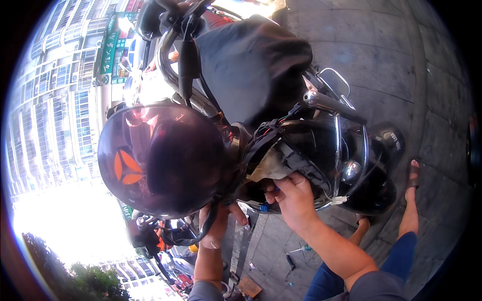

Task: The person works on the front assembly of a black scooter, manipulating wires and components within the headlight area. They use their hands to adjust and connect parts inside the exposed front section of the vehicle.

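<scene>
Open black vehicle housing (314, 173) sits directly at the right hand (297, 200), wrapping above and to the right of its fingers. Right forearm comes up and leftward from the lower right, wrist fairly straight, fingers curled in, thumb and fingertips close together at the housing's lower mouth. Narrow pinch; can't tell what, if anything, is between the tips. Left forearm rises near vertical from the lower edge; left hand (216, 226) is partly under the glossy dark dome (165, 155) with an orange emblem, thumb side pointing toward the right hand. Can't tell whether it grips anything: dome covers the upper fingers and a black cable (210, 223) crosses in front. Housing interior is dark, depth unreadable. Both upper arms cut off by the lower edge; glare wipes out the far left. Tan flap (267, 168) lies just above the right fingertips, blue connector (264, 206) just below-left of them, white connector (339, 200) right of that hand. Wiring bundle (268, 131) runs above the flap, up-left of the right grip. Chrome bars (338, 150) stand above-right of it.
</scene>
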Motion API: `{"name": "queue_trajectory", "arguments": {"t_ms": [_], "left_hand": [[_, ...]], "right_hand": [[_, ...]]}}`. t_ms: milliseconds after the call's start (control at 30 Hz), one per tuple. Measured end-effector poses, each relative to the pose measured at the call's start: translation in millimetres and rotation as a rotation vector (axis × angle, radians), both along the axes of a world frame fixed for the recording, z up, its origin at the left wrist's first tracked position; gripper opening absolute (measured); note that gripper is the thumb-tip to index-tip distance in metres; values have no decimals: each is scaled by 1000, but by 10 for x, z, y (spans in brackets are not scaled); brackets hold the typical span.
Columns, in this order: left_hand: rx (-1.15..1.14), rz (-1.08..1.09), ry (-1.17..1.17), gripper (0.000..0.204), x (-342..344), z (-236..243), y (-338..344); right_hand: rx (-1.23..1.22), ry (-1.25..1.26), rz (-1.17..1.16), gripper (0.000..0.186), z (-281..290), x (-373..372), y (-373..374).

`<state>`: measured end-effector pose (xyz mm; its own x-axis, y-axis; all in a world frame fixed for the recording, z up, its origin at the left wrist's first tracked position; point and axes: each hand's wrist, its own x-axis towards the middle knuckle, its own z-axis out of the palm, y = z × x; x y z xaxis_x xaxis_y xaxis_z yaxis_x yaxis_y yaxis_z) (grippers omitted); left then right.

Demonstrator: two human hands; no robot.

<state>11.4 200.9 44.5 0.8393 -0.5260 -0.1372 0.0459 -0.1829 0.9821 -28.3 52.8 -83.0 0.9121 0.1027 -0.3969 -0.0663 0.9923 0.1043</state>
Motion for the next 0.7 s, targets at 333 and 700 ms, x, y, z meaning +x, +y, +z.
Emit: {"name": "queue_trajectory", "arguments": {"t_ms": [333,700], "left_hand": [[-47,-34,-116,114,-14,-120,-6],[156,150,-291,64,-235,-132,58]], "right_hand": [[-724,171,-19,8,204,87,-37],[-1258,195,-252,15,175,115,17]]}}
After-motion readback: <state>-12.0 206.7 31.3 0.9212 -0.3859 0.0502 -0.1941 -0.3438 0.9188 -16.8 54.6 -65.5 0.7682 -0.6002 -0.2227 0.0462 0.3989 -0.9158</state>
